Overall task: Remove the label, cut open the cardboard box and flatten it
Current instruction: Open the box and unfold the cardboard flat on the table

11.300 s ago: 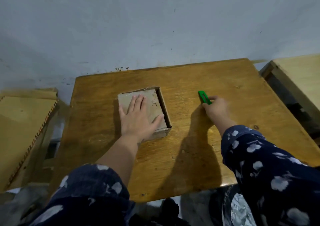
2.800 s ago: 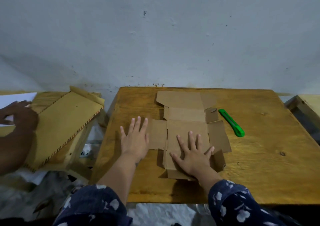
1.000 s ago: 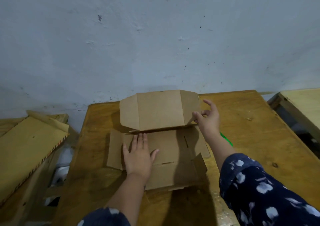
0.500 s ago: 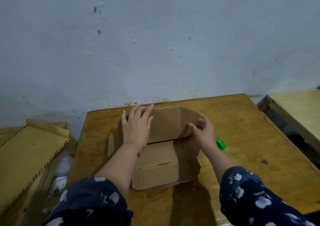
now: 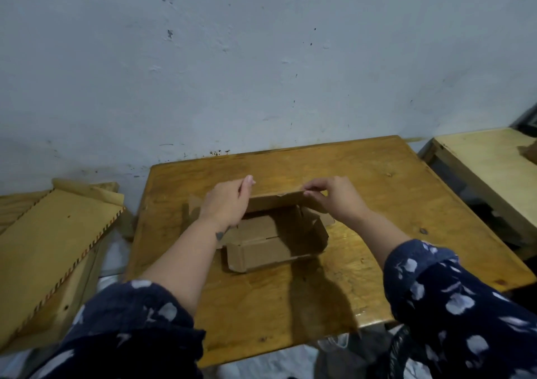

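A brown cardboard box [image 5: 261, 250] lies partly folded in the middle of the wooden table [image 5: 363, 192], its near wall and right wall standing up. My left hand [image 5: 226, 204] presses flat on the far flap at its left end. My right hand [image 5: 334, 198] pinches the far flap's edge at the right, between thumb and fingers. The flap leans over the box's hollow. The green cutter is hidden behind my right hand and arm. No label shows on the cardboard.
A pale blue wall rises just behind the table. To the left leans a yellow wooden panel [image 5: 49, 250] with a notched edge. A lighter wooden table [image 5: 488, 163] stands at the right, with a dark gap between.
The flattened sheet has been folded back up: the far flap, raised a second ago, has come down over the box. My left hand shifted onto that flap; my right hand moved along its edge.
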